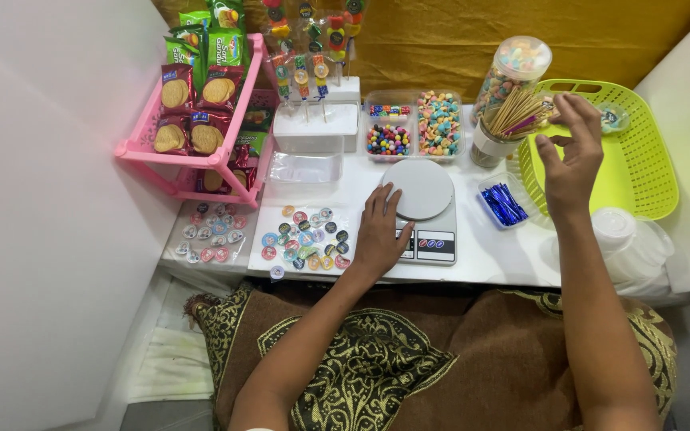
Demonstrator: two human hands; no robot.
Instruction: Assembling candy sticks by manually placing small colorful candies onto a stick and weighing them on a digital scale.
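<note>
Under the head camera, on the white bench [513, 255], the left hand [381, 231] is lying flat with its fingers [385, 199] spread slightly and clamped on nothing, their tips touching the near-left edge of the round white plate of a kitchen scale [423, 209]. Just left of those fingers, a sheet of round colourful stickers [305, 238] is lying on the bench, and further left a second batch of stickers [211, 233] is sitting below a pink rack [201, 152] that is holding packets of biscuits [193, 108].

The right hand [570, 156] is hovering above the near-left rim of a lime green basket [640, 160], its fingers [580, 112] curled loosely and apart, gripping nothing. Just left of these fingers, a cup of wooden sticks [505, 128] is standing upright, with a tall clear jar of pastel candies [513, 72] behind it. Below that hand, a small clear tray of blue twist ties [503, 203] is resting on the bench, and white lidded cups [628, 243] are lying to its right.

Beyond the scale, clear boxes of coloured candies [413, 128] are sitting beside a white foam block [315, 126] with candy skewers [313, 48] standing in it.
</note>
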